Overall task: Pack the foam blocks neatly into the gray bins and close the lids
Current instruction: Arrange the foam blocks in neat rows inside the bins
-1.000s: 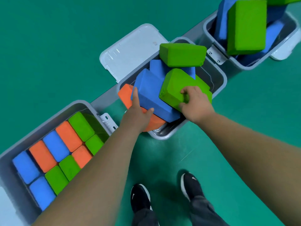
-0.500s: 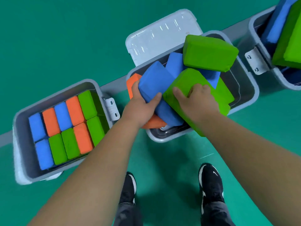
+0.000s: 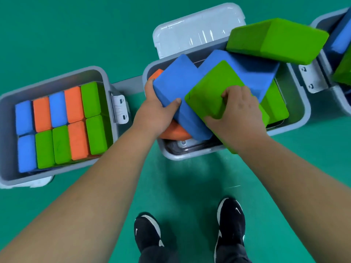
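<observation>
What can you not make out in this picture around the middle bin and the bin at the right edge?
Head view only:
- Orange block: mostly hidden under the blue block and the left hand.
- Middle gray bin: its floor is mostly covered, so what lies below cannot be counted.
- Right gray bin: cut off by the frame's right edge.
- Green block: its near part is covered by the right hand.
</observation>
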Demonstrator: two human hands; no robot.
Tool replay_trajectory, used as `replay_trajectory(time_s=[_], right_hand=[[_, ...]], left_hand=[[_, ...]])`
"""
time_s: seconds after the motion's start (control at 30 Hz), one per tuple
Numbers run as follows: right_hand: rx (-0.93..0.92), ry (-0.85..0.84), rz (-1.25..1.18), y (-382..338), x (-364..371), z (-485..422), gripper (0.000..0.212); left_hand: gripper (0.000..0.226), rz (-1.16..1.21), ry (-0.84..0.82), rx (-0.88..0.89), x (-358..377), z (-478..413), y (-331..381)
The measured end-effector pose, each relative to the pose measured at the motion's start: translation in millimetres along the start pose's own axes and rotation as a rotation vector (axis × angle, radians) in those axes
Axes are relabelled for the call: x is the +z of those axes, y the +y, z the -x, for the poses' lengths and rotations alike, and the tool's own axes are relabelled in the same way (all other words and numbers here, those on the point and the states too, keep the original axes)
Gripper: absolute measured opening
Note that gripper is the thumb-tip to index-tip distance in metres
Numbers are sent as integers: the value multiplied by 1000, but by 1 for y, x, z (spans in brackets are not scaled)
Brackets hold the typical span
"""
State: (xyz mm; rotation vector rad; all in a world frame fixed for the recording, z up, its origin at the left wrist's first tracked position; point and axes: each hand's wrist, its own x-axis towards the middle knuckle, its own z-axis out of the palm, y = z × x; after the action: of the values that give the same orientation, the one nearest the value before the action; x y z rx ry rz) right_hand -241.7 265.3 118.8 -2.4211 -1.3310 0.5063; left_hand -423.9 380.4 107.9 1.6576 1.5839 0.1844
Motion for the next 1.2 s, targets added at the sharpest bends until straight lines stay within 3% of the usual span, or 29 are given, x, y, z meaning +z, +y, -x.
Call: replay_trajectory(time_s=[0.17,0.3,0.43,0.57,0.73,0.87,1.1,1.2], right_hand=[[38,42,57,-23,-5,-15,69],[31,-22,54,-48,-6,-44,78],[72,37,0,-65,7,-55,65],[92,159,156,-71,24,-66,55],[50,262,243,-79,38,-81,50],[-1,247,290,-75,43,-86,52],[12,147,333,-79,38,-76,52],[18,138,335,-78,38,-75,49]], left_hand=[[80,61,-1,13,-7,-2,8],[71,25,-38,2,-19,-9,8],[68,12,-26,64,-16,-11,-8],[67,-25,42,186,-7,-19,-20],[66,-133,5,178,-20,-51,-10],[59,-139,75,246,-6,-64,-15],[46,-20,52,270,-9,-67,-14],[50,39,82,283,-7,-72,-14]])
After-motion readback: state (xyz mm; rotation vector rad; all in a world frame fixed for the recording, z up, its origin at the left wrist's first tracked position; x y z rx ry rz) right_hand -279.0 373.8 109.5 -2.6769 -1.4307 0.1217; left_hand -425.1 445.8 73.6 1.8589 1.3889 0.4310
